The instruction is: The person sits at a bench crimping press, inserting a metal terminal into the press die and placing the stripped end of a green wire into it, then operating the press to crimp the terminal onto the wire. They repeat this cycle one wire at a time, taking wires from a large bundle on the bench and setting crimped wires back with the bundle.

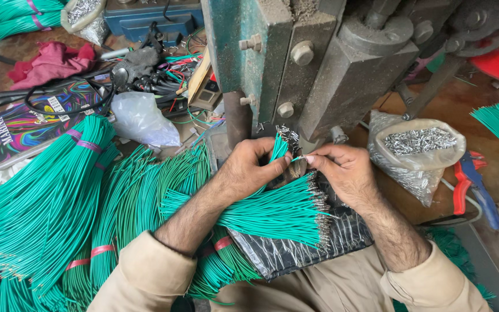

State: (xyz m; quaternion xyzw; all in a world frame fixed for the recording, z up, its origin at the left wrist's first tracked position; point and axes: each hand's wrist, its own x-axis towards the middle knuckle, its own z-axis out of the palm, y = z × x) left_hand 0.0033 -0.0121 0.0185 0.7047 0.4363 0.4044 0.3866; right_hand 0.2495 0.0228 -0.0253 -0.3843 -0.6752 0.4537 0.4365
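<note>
Now | left hand (249,167) grip: green wires (278,147) | right hand (342,170) pinches tip

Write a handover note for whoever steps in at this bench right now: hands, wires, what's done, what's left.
Left hand: grips a small bunch of green wires close under the press.
Right hand: pinches a single wire end beside that bunch.
Done, by the look of it: a fan of wires with metal terminals lies across the lap on a black plastic sheet.
Left: large banded bundles on the left, tips hard to judge. Loose terminals sit in an open bag on the right, pliers beside it.
</note>
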